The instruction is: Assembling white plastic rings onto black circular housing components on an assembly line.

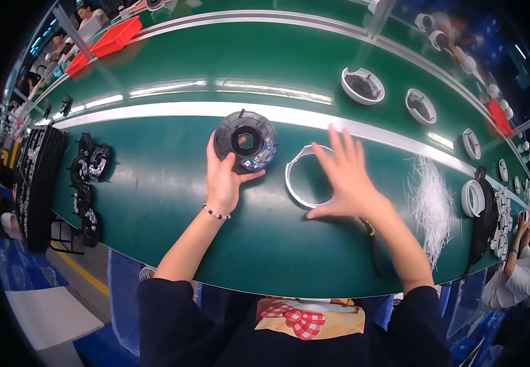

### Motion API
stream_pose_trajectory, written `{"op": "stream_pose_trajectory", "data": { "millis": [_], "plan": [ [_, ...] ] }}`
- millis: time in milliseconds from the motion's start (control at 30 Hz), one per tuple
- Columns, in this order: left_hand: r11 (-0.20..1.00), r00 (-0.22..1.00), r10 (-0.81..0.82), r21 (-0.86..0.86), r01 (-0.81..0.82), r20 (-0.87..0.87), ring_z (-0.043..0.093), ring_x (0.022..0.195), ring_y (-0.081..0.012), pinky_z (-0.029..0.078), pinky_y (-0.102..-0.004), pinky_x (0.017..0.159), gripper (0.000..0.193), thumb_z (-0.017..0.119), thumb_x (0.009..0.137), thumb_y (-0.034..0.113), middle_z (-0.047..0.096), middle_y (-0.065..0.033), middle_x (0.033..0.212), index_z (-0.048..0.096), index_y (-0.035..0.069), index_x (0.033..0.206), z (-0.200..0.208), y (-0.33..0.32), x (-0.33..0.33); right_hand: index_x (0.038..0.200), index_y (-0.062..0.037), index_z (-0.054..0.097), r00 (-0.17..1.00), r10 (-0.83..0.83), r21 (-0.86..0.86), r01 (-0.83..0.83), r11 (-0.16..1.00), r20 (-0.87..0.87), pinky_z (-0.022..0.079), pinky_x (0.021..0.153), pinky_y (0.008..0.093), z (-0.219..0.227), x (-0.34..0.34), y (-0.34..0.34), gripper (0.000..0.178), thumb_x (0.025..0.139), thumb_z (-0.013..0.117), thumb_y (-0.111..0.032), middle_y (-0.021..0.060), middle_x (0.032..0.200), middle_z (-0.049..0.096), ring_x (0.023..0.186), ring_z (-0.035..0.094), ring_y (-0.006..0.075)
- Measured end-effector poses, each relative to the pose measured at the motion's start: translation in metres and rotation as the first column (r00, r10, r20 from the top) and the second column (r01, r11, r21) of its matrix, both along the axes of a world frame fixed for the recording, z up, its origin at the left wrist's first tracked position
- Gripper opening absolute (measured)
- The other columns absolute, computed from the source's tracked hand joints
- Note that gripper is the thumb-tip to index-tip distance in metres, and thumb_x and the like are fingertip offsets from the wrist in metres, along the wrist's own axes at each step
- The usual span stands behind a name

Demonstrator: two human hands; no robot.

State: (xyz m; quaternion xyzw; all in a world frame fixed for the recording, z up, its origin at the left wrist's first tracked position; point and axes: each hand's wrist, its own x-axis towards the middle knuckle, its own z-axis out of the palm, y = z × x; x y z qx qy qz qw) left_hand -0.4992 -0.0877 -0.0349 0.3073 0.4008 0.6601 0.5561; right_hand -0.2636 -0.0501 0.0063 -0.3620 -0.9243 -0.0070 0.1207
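On a green bench [155,189], seen from above, one black disc [227,130] with a blue circuit board [267,156] is held up left of centre by the left hand [221,183], gripped with the thumb in front and fingers behind. One thin white ring [288,177] lies on the bench just right of the disc. Over its right side the right hand [353,183] is spread wide and blurred, with nothing seen to be grasped; whether the ring is touched cannot be told.

The step in hand is judged to be the bringing together of disc and ring, with the ring either being reached for or just let go. If it is to be picked up, the right thumb and fingers would need to be closed on its rim while the disc is kept steady.

Counted: two hands, one held disc, one ring by the right hand. About five dark parts [99,160] are clustered at left, overlapping too much for certainty. Beyond the pale rail [173,110], four white shells [352,95] can be made out, with more too small to count. One heap of clear strips [433,211] lies at right; its strips cannot be counted.
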Motion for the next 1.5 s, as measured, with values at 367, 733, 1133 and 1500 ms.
{"op": "stream_pose_trajectory", "data": {
  "millis": [367,733,1133,1500],
  "plan": [
    [0.981,0.991,0.097,0.175,-0.080,-0.092,0.039,0.115,-0.0240,0.041,-0.0380,0.089,0.073,0.040,0.082,-0.007,0.027,-0.0131,0.132,-0.003,0.015,0.137,-0.019,-0.008,0.039,0.134,0.0031,0.005,0.169,-0.746,-0.690,-0.551,0.470,-0.644,0.028,0.099,0.0366,-0.033,-0.037,-0.008,0.099,0.065,0.072,-0.023,0.0210,0.134,0.023,0.121,0.031,0.0288],
    [0.783,0.685,-0.620,0.237,0.576,0.384,0.033,0.122,-0.0287,0.028,-0.0457,0.100,0.085,0.044,0.074,0.065,0.032,-0.0127,0.134,0.024,0.007,0.133,-0.012,-0.013,0.015,0.133,0.0046,0.007,0.611,-0.318,-0.502,-0.152,0.852,-0.724,0.026,0.100,0.0388,-0.024,-0.062,-0.017,0.115,0.052,0.080,-0.029,0.0231,0.132,0.024,0.123,0.027,0.0316],
    [0.921,0.808,-0.375,0.084,0.379,0.454,0.047,0.108,-0.0265,0.037,-0.0404,0.093,0.058,0.038,0.080,0.043,0.048,-0.0134,0.117,0.040,0.004,0.123,-0.009,-0.004,0.024,0.132,0.0075,0.007,0.679,-0.352,-0.502,-0.027,0.865,-0.644,0.026,0.099,0.0413,-0.028,-0.067,-0.031,0.116,0.053,0.080,-0.037,0.0236,0.127,0.029,0.120,0.029,0.0341],
    [0.923,0.784,-0.373,0.113,0.367,0.497,0.047,0.108,-0.0218,0.040,-0.0358,0.092,0.066,0.024,0.085,0.057,0.048,-0.0114,0.117,0.038,0.005,0.123,-0.013,-0.007,0.030,0.131,0.0087,0.008,0.814,-0.148,-0.302,-0.036,0.953,-0.561,0.025,0.098,0.0474,-0.025,-0.074,-0.030,0.121,0.047,0.080,-0.041,0.0273,0.130,0.021,0.119,0.024,0.0422]
  ]
}}
